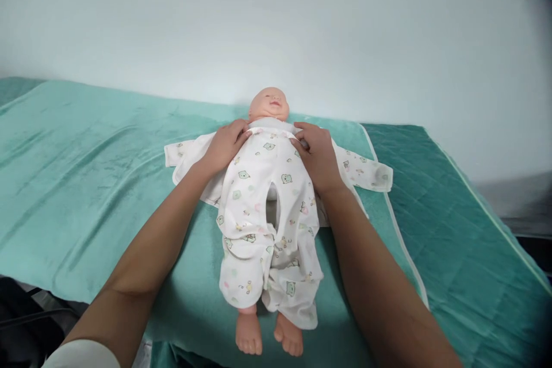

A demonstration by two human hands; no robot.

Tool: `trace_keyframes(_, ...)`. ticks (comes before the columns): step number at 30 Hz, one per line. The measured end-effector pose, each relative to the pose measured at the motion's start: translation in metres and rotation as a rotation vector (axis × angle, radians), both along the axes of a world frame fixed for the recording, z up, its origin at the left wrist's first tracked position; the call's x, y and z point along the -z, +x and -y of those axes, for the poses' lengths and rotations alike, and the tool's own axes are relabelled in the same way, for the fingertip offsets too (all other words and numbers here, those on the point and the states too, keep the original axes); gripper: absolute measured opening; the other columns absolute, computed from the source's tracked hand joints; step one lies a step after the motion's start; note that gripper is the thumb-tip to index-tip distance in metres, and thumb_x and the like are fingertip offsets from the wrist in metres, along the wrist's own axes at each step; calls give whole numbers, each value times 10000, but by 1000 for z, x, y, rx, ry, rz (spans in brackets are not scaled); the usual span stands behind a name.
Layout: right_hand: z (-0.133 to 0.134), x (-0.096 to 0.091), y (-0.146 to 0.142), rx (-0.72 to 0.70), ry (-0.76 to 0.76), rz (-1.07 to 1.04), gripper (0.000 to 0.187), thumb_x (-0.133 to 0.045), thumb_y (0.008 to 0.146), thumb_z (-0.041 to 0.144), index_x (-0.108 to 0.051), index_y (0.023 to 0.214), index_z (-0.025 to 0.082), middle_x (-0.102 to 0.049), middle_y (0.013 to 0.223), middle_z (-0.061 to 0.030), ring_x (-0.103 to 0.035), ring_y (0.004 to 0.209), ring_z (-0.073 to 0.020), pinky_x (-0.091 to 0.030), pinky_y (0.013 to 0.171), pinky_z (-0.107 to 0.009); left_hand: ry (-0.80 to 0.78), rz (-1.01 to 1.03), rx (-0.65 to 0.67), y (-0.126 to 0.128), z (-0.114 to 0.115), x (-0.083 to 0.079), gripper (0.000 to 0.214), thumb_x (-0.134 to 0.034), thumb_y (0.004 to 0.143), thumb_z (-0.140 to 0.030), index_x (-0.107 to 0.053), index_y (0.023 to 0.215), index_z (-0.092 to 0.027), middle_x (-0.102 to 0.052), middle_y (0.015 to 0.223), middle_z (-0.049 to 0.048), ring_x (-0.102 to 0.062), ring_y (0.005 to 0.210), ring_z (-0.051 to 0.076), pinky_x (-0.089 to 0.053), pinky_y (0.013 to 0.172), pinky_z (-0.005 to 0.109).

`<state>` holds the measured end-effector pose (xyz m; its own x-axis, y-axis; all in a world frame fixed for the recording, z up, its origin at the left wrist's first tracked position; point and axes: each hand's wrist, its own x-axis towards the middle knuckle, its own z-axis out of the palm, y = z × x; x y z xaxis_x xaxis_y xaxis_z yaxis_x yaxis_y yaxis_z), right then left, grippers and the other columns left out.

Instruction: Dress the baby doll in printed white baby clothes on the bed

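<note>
A baby doll [269, 104] lies on its back on a teal blanket [99, 161], head toward the wall and bare feet toward me. It wears white printed trousers [263, 224] pulled high on the body, over a matching open shirt [362, 169] spread out to both sides. My left hand [225, 145] grips the waistband at the doll's left chest side. My right hand [318, 154] pinches the waistband on the other side. Both hands' fingers are curled on the fabric.
The blanket lies over a darker green quilted bed cover [452, 224]. A plain pale wall [276, 23] rises right behind the bed. Dark floor and objects show at the lower left [21, 316] and far right [535, 241].
</note>
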<state>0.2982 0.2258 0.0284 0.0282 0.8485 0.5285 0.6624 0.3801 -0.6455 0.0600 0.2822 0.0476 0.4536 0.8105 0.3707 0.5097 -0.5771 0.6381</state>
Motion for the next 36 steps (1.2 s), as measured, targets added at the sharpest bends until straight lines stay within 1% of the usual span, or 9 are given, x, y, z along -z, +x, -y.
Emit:
trace_keyframes(4,-6,0,-1,-17,-24,62,255,-480,958,433,-508,772,261,-648,1294,-71,-491,1261,-324,-332,1077,-542,-64,14,-58,1,-11,0,166,-460,973,-350,-502,882,-218,-660,871,22,-592,846,204,-417,787,318)
trace_keyframes(8,-16,-4,2,-5,-171,-23,217,-497,930,419,-535,789,259,-713,1096,-46,-600,992,-277,-427,910,-452,-47,31,-109,5,-26,1,147,-491,944,-314,-473,831,-221,-581,757,-3,-505,715,174,-361,694,301)
trace_keyframes(12,-32,-8,6,156,-238,-21,179,-539,888,365,-540,754,248,-631,750,-13,-526,743,-216,-399,752,-368,-65,84,-194,11,-42,7,134,-495,923,-275,-465,802,-226,-522,693,-7,-477,690,173,-352,695,312)
trace_keyframes(17,-49,-4,5,220,-221,-53,190,-580,853,329,-516,699,237,-596,693,-5,-524,727,-207,-407,763,-371,-111,107,-219,14,-48,12,57,-536,897,-268,-551,860,-227,-591,739,-5,-533,730,177,-415,745,320)
trace_keyframes(20,-43,-2,3,136,-198,-104,92,-574,859,331,-622,844,254,-697,879,-22,-614,860,-236,-451,836,-394,-56,137,-104,11,-36,11,179,-491,901,-216,-642,997,-232,-690,1002,23,-608,891,188,-456,837,328)
trace_keyframes(23,-28,0,2,-29,-114,-106,262,-492,923,353,-683,1089,283,-710,1179,-34,-623,1100,-254,-448,987,-422,47,117,-6,4,-16,11,341,-462,910,-191,-698,1142,-276,-694,1122,38,-619,1034,211,-457,931,352)
trace_keyframes(25,-17,3,4,-87,-77,-65,341,-437,963,383,-683,1179,290,-684,1275,-40,-590,1200,-260,-419,1060,-446,83,94,-2,-2,-2,14,380,-488,907,-195,-696,1206,-303,-691,1170,42,-616,1079,225,-447,985,380)
trace_keyframes(32,30,24,6,-40,-5,-117,398,-445,966,468,-670,1226,269,-604,1389,-83,-507,1328,-270,-338,1166,-491,175,47,-110,-25,37,31,393,-488,942,-260,-640,1304,-240,-585,1419,78,-475,1338,252,-320,1167,443)
trace_keyframes(36,53,32,1,81,-39,-234,319,-535,896,421,-678,1122,246,-672,1212,-98,-606,1110,-257,-482,986,-484,215,42,-161,-30,54,32,285,-527,901,-230,-711,1118,-211,-661,1250,111,-506,1218,293,-381,1084,485)
